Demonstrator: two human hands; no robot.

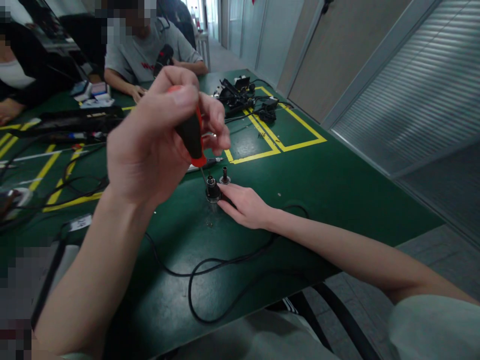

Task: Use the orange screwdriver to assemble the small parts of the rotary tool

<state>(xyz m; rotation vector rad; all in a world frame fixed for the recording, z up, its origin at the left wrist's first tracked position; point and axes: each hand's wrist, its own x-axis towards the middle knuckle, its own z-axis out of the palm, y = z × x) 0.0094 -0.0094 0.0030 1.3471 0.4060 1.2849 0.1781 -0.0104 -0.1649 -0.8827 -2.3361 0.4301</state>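
Observation:
My left hand [150,137], raised close to the camera, is closed around the red and black handle of a screwdriver [192,137]. Its thin shaft points down, and the tip reaches the edge of a small black cylindrical part [213,190] with a round flange at its base. That part stands upright on the green table, and the fingers of my right hand [247,206] grip its right side. Just behind it stands a smaller metal piece [225,176] with a disc base and a stem. Tiny bits [209,224], perhaps screws, lie in front.
A black cable [210,261] loops across the table near me. At the back are black devices with cables [236,95], beside yellow tape lines [255,157]. A pen-like tool [214,161] lies behind my left hand. Across the table sits a person [150,50] with a dark power tool.

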